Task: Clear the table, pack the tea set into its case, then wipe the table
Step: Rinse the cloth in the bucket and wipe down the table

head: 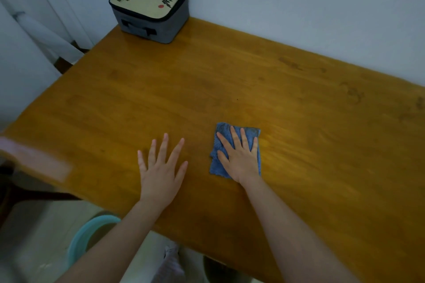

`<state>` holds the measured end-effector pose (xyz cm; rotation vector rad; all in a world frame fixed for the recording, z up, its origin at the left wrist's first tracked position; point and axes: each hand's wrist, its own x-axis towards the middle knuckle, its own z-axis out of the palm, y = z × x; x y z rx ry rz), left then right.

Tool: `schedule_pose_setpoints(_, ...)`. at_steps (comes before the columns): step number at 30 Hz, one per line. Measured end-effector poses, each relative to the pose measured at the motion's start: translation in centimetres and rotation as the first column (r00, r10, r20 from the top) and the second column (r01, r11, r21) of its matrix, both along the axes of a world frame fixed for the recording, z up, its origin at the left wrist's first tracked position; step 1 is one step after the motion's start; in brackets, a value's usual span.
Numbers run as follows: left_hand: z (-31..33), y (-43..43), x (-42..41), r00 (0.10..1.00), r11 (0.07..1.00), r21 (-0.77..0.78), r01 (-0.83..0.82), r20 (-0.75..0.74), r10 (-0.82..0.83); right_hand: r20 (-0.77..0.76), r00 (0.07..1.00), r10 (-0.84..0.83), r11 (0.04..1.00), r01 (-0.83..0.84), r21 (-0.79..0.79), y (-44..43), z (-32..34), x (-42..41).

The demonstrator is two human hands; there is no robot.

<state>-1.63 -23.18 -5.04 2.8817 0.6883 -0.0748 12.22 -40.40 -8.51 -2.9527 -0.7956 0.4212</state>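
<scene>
Head view: my right hand point(240, 158) lies flat, palm down, on the small blue microfibre cloth point(222, 128). The fingers are straight and spread, pressing the cloth against the glossy orange-brown wooden desk point(299, 110). The cloth is folded to a rough square and sits near the front centre of the desk; its edges show beyond my palm on the left, right and far sides.

My left hand point(161, 172) rests just beside it, to the left, apart from the cloth. It is also flat on the desk, fingers straight and fanned wide, holding nothing. Both bare forearms reach in from the near edge.

The square grey fabric tea-set case point(149, 9) stands at the far left corner of the desk, close to the pale wall point(299, 7) and well apart from both hands. Its beige lid, printed with black ink brushwork and a red dot, is down, with a dark edge running round it. A black carry handle shows on the side facing me.

Faint ring marks show on the far right part of the desk surface. A round teal plastic basin point(85, 234) sits on the floor below the near left edge.
</scene>
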Motion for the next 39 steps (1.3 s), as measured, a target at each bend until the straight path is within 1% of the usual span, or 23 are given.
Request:
schedule_pose_setpoints(5,-0.2,-1.6,-1.5,1.0,1.0,-0.005,-0.003,-0.031,0.003,0.004,0.999,0.037,0.999,-0.037,0.024,-1.6,-0.1,-4.3)
schedule_pose_setpoints(8,-0.4,-2.6,-2.5,0.999,1.0,-0.019,-0.022,-0.038,0.022,0.01,0.996,0.087,0.996,-0.088,0.03,-2.9,-0.3,-6.8)
schedule_pose_setpoints(15,-0.2,-5.4,-4.4,0.995,0.997,-0.033,-0.074,-0.063,0.072,0.119,0.979,0.164,0.98,-0.176,0.096,-6.5,-1.2,-12.4)
schedule_pose_setpoints(20,-0.4,-6.8,-5.1,0.991,0.993,-0.027,-0.113,-0.072,0.111,0.101,0.985,0.138,0.983,-0.149,0.11,-7.9,-0.7,-14.2)
schedule_pose_setpoints(23,-0.4,-7.1,-4.9,0.989,0.99,-0.031,-0.139,-0.049,0.137,0.09,0.992,0.086,0.988,-0.097,0.124,-7.3,-0.6,-13.6)
schedule_pose_setpoints(26,-0.2,-6.9,-3.6,0.989,0.989,-0.048,-0.14,-0.048,0.137,0.108,0.992,0.071,0.99,-0.083,0.116,-6.6,-1.0,-11.2)
schedule_pose_setpoints(32,-0.4,-3.8,0.9,0.994,0.995,-0.019,-0.098,-0.047,0.097,0.131,0.991,0.017,0.995,-0.029,0.091,-4.6,-1.4,-4.7)
schedule_pose_setpoints(35,-0.5,-1.9,3.9,0.995,0.996,-0.029,-0.087,-0.041,0.086,0.142,0.99,0.0,0.995,-0.013,0.094,-3.5,-1.5,-1.9)
schedule_pose_setpoints(39,-1.1,0.4,7.3,0.998,0.999,-0.01,-0.052,-0.027,0.051,0.161,0.984,-0.073,0.994,0.058,0.097,-1.6,-1.4,2.1)
